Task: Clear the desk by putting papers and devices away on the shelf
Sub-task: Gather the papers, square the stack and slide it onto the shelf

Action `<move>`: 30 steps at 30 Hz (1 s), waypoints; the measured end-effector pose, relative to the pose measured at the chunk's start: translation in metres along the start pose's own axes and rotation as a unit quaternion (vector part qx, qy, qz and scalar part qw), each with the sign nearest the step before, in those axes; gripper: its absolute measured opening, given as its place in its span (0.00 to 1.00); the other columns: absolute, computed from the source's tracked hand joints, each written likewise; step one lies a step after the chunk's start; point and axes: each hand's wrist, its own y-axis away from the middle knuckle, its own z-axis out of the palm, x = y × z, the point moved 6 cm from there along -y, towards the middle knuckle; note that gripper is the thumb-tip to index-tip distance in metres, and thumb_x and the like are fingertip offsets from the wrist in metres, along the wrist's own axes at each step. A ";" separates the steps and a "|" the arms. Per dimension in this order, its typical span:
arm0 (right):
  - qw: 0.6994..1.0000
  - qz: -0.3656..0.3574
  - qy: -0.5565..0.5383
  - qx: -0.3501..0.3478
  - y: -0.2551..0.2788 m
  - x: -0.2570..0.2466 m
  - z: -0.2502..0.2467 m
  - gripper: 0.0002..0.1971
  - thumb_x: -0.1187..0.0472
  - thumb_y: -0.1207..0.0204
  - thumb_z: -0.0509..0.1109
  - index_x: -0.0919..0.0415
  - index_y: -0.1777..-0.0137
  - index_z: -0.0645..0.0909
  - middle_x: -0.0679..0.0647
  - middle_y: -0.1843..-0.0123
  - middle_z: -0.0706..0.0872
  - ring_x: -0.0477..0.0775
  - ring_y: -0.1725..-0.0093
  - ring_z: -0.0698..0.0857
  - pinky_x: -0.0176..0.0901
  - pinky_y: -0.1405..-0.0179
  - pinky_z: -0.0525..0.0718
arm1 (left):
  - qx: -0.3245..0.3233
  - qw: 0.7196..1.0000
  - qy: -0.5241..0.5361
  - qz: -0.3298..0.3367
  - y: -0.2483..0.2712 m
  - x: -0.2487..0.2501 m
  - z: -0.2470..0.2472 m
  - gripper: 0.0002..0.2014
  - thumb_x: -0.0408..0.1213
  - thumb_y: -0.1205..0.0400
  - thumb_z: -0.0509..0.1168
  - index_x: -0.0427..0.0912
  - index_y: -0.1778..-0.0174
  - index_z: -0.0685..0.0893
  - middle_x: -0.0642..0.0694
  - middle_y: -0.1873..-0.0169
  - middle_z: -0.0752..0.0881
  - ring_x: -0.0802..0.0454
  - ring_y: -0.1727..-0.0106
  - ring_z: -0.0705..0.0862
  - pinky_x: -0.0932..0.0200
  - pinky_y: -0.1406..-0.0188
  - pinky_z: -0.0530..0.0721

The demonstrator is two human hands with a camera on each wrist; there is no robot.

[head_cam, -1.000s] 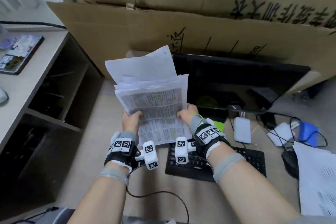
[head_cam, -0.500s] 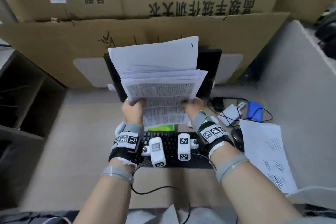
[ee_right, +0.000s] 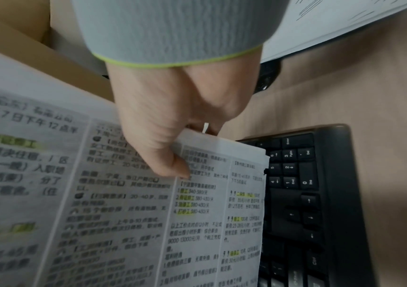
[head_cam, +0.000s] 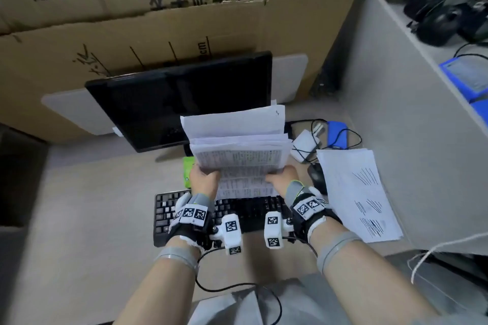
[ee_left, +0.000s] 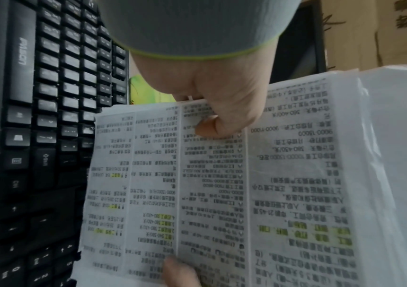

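Observation:
I hold a thick stack of printed papers [head_cam: 237, 145] upright over the far edge of the black keyboard [head_cam: 253, 208], in front of the monitor [head_cam: 179, 103]. My left hand [head_cam: 203, 178] grips the stack's lower left corner, thumb on the front sheet [ee_left: 207, 128]. My right hand [head_cam: 281, 178] grips the lower right corner, its thumb likewise pressed on the print [ee_right: 173, 167]. The fingers behind the sheets are hidden. A second pile of papers [head_cam: 356, 187] lies flat on the desk to the right.
A black mouse [head_cam: 315, 177], a white adapter [head_cam: 303, 144] and a blue device [head_cam: 336, 134] with tangled cables lie right of the monitor. A green packet [head_cam: 188, 169] sits behind the keyboard. Cardboard boxes [head_cam: 158, 29] stand behind. The dark shelf unit [head_cam: 15, 179] shows at the left edge.
The view has swung to the right, away from the shelf. Both hands keep their grip, and the stack now sits lower, over the keyboard and nearer the right-hand paper pile.

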 end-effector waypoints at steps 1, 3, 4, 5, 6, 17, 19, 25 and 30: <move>1.000 0.010 -0.003 -0.004 -0.006 0.005 0.001 0.09 0.75 0.31 0.74 0.65 0.67 0.78 0.64 0.56 0.87 0.60 0.60 0.87 0.48 0.60 0.86 | 0.003 1.000 -0.007 -0.001 -0.004 -0.001 0.001 0.18 0.20 0.31 0.68 0.38 0.47 0.79 0.40 0.53 0.87 0.43 0.49 0.86 0.47 0.44 0.85; 1.000 0.030 -0.008 0.000 -0.013 0.013 0.007 0.09 0.75 0.32 0.75 0.66 0.66 0.78 0.67 0.53 0.88 0.63 0.54 0.89 0.52 0.52 0.87 | 0.006 1.000 -0.016 -0.008 -0.013 -0.004 -0.002 0.15 0.21 0.31 0.70 0.34 0.49 0.82 0.38 0.54 0.88 0.43 0.51 0.87 0.48 0.50 0.85; 0.999 0.041 -0.002 0.006 -0.012 0.013 0.007 0.08 0.74 0.33 0.76 0.67 0.65 0.79 0.65 0.55 0.87 0.61 0.55 0.87 0.48 0.52 0.85 | 0.005 1.000 -0.019 -0.009 -0.016 -0.004 -0.002 0.14 0.22 0.31 0.70 0.31 0.49 0.83 0.39 0.55 0.88 0.44 0.52 0.87 0.51 0.55 0.84; 0.999 0.048 0.008 0.012 -0.011 0.015 0.005 0.06 0.72 0.33 0.77 0.68 0.62 0.81 0.62 0.56 0.87 0.59 0.57 0.86 0.43 0.53 0.82 | 0.001 1.000 -0.024 -0.009 -0.015 -0.004 -0.001 0.14 0.21 0.30 0.70 0.30 0.48 0.83 0.40 0.56 0.87 0.46 0.55 0.85 0.53 0.58 0.81; 0.998 0.063 0.017 0.010 -0.011 0.018 0.004 0.08 0.71 0.34 0.79 0.70 0.58 0.83 0.61 0.56 0.87 0.57 0.57 0.85 0.41 0.54 0.81 | 0.000 0.999 -0.032 -0.010 -0.015 -0.005 0.000 0.14 0.20 0.28 0.69 0.29 0.47 0.82 0.40 0.56 0.86 0.47 0.55 0.83 0.56 0.58 0.78; 0.997 0.003 -0.045 0.066 0.007 -0.021 -0.018 0.14 0.69 0.33 0.79 0.71 0.48 0.85 0.58 0.54 0.89 0.57 0.53 0.89 0.35 0.60 0.81 | -0.037 0.997 -0.055 0.038 -0.033 0.011 0.005 0.17 0.26 0.30 0.71 0.35 0.44 0.85 0.40 0.54 0.90 0.47 0.53 0.87 0.54 0.53 0.84; 0.999 0.023 -0.004 0.037 0.007 -0.013 -0.012 0.05 0.68 0.29 0.77 0.67 0.59 0.84 0.55 0.62 0.87 0.55 0.59 0.85 0.28 0.69 0.80 | -0.052 0.996 -0.067 0.017 -0.031 -0.003 0.003 0.18 0.26 0.31 0.71 0.33 0.44 0.85 0.39 0.54 0.90 0.45 0.52 0.87 0.54 0.54 0.84; 0.996 0.080 0.038 -0.020 -0.016 0.022 0.016 0.19 0.66 0.30 0.77 0.77 0.41 0.84 0.64 0.43 0.88 0.62 0.42 0.87 0.48 0.43 0.84 | -0.062 0.996 -0.064 -0.003 -0.038 -0.021 0.004 0.23 0.22 0.29 0.72 0.34 0.38 0.80 0.41 0.49 0.89 0.45 0.48 0.87 0.54 0.50 0.84; 0.997 0.066 0.029 -0.020 -0.019 0.018 0.009 0.22 0.62 0.30 0.80 0.73 0.42 0.80 0.58 0.60 0.82 0.53 0.66 0.79 0.39 0.71 0.74 | -0.050 0.996 -0.068 -0.027 -0.044 -0.022 0.004 0.14 0.23 0.26 0.70 0.30 0.44 0.86 0.40 0.54 0.88 0.45 0.51 0.86 0.56 0.52 0.79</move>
